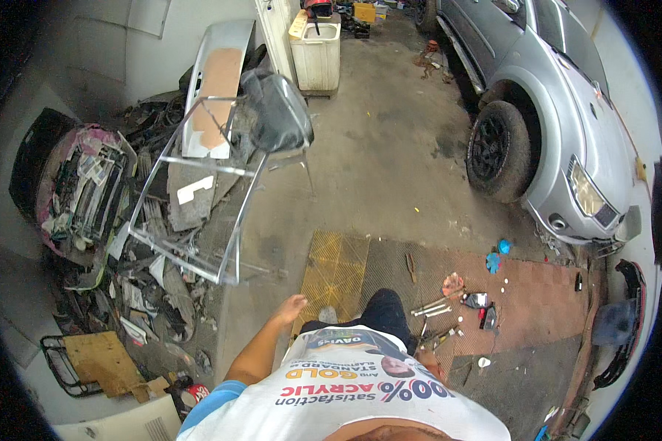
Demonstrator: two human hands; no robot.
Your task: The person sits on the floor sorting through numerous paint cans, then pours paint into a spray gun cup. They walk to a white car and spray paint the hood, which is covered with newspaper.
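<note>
My left hand point(290, 307) hangs out beside my left thigh, above the edge of the yellow floor mat point(335, 257). Nothing shows in it, and its fingers look loosely stretched. My right hand point(428, 360) is low at my right side, mostly hidden by my white printed shirt; its fingers cannot be made out. Close to it on the mat lies a group of metal hand tools point(441, 339). Farther out are long silver wrenches point(432, 309), a black-and-red item point(488, 317) and a crumpled orange-pink piece point(453, 284).
A silver car point(566, 132) with a black wheel point(496, 151) stands at right. To my left are a bare metal frame point(235, 242), a black chair back point(279, 110) and heaped car parts point(154, 287). A white bin point(318, 59) stands ahead; a loose bumper point(618, 323) leans at right.
</note>
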